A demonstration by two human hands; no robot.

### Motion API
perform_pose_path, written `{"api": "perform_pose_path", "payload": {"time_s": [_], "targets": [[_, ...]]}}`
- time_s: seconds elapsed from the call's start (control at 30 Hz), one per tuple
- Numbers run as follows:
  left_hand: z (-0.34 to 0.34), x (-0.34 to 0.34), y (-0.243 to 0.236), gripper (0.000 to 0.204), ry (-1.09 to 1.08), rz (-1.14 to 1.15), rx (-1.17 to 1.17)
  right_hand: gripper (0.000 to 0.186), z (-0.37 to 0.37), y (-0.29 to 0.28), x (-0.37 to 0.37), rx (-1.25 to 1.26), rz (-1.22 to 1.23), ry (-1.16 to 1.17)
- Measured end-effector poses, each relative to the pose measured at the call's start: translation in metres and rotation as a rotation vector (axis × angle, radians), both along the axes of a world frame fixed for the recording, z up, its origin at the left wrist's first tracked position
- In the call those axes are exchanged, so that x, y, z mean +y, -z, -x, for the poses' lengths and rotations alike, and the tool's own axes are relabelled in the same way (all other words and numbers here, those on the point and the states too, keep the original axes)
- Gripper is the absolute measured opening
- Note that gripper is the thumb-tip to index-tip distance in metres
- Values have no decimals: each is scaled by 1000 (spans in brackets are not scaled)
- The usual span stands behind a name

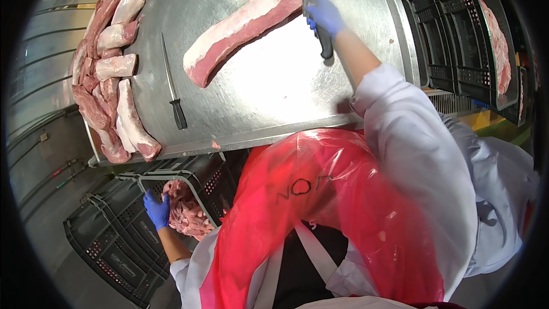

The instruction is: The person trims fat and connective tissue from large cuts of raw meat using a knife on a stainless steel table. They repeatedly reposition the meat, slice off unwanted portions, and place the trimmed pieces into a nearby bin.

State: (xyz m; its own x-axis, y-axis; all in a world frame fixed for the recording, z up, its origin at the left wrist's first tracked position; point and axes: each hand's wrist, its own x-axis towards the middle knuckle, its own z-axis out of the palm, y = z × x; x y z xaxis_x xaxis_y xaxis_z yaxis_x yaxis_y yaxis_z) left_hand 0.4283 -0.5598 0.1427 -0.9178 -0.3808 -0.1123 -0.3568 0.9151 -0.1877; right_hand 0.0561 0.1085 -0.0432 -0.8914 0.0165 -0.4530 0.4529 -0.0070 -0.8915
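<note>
My right hand [325, 14], in a blue glove, grips a black-handled knife [325, 46] at the right end of a long strip of pale, fatty pink meat [243, 31] lying on the steel table [163, 8]. My left hand [157, 209], also gloved in blue, holds the rim of a dark crate [103, 234] below the table's front edge; pink meat trimmings [183, 212] lie inside it. A thin sharpening steel [174, 103] with a black handle rests left of the strip. A red plastic apron [297, 166] covers my front.
Several cut meat pieces [114, 66] are piled along the table's left side. Dark perforated crates [457, 40], one holding meat, stand beyond the right edge. White clothing [500, 194], possibly another person's, shows at lower right. A metal wall or panel [40, 80] runs along the far left.
</note>
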Motion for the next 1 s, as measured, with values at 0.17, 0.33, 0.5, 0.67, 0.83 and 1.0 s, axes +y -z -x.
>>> {"api": "perform_pose_path", "payload": {"time_s": [0.17,0.33,0.5,0.67,0.83,1.0], "targets": [[157,125,-13,47,242,-409,253,65,-58,-8,-20,145,-29,49],[327,253,39,35,731,-531,232,74,-60,-22,-23,37,-38,-96],[433,376,104,38,784,-717,237,73,-178,-18,9,-7,175,25],[468,539,129,45,870,-406,-52,76,-111,-19,65,194,220,367],[492,541,133,45,692,-389,-215,75,-90,-6,56,158,132,410],[496,511,145,28,404,-1036,-159,53,-38,0,4,106,61,384]]}}
